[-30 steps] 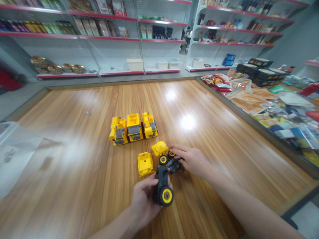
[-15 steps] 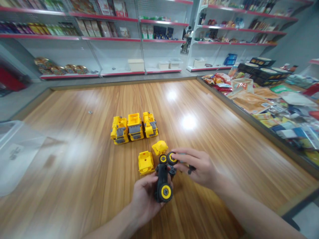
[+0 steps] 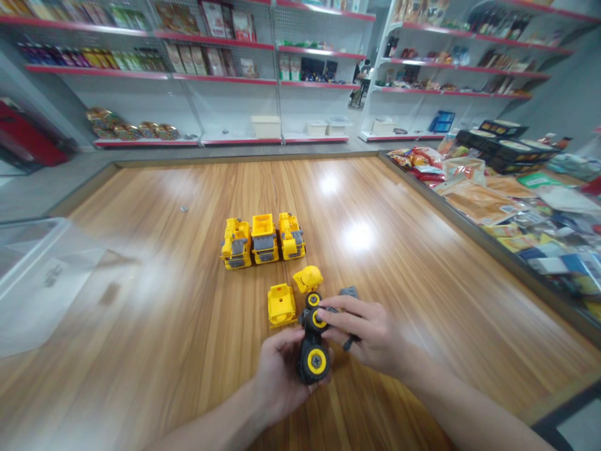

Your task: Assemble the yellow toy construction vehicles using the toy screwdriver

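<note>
Currently, the black chassis (image 3: 308,339) is above the near worktop (image 3: 188,351), the left hand (image 3: 280,371) curling its grip around it. The right hand (image 3: 370,329), grip narrow, pinches a yellow-hubbed wheel (image 3: 316,321), beside the small far wheel (image 3: 313,300) half a second ago, now nearer, over the chassis's middle. Left lies a yellow shell (image 3: 282,312).

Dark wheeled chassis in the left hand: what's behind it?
Beyond the chassis lies a domed yellow piece. The left hand wraps behind the chassis and shows at both sides; its covered middle and the table directly behind cannot be seen.
</note>
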Tool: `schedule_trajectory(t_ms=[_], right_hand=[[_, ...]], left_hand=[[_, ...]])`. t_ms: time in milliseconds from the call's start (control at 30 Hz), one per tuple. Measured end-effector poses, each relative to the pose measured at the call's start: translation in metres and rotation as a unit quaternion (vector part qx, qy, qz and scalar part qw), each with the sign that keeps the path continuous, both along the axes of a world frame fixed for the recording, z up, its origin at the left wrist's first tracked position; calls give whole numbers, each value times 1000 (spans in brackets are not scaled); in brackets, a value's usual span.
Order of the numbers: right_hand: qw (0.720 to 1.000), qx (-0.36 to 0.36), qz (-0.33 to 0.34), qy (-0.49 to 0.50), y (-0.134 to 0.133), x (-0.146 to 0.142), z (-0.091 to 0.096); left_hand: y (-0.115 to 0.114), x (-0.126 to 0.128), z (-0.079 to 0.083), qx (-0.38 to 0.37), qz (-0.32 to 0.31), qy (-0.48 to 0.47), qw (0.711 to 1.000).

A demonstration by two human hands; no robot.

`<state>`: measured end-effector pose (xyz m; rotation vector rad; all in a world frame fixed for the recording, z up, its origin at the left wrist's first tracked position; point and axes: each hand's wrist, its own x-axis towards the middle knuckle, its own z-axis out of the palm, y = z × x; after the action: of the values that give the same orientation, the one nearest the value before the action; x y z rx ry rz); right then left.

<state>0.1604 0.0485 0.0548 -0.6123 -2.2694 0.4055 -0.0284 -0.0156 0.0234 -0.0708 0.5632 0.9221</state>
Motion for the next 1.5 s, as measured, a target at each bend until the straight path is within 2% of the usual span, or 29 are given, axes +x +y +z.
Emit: schedule_trajectory(t_ms=[500, 600, 700, 833, 967, 1100, 1267, 1500], right_hand=[[999, -25, 25, 1, 4, 3, 0], [997, -61, 21, 30, 4, 3, 3], [990, -117, -20, 75, 0, 4, 7], [967, -206, -79, 129, -4, 4, 11], [964, -177, -121, 158, -5, 1, 5], [950, -179, -101, 235, -5, 0, -1], [936, -167, -78, 300, -8, 0, 0], [939, -159, -64, 299, -11, -2, -4]], left_hand=[[-3, 4, 1, 42, -7, 5, 999], [-2, 5, 2, 44, -18, -7, 999], [-2, 6, 2, 44, -28, -16, 999], [-2, 6, 3, 49, -30, -17, 998], [-1, 7, 4, 35, -24, 32, 999], [-1, 8, 2, 61, -37, 56, 996], [-2, 11, 7, 48, -59, 111, 991], [-3, 12, 9, 75, -67, 135, 986]])
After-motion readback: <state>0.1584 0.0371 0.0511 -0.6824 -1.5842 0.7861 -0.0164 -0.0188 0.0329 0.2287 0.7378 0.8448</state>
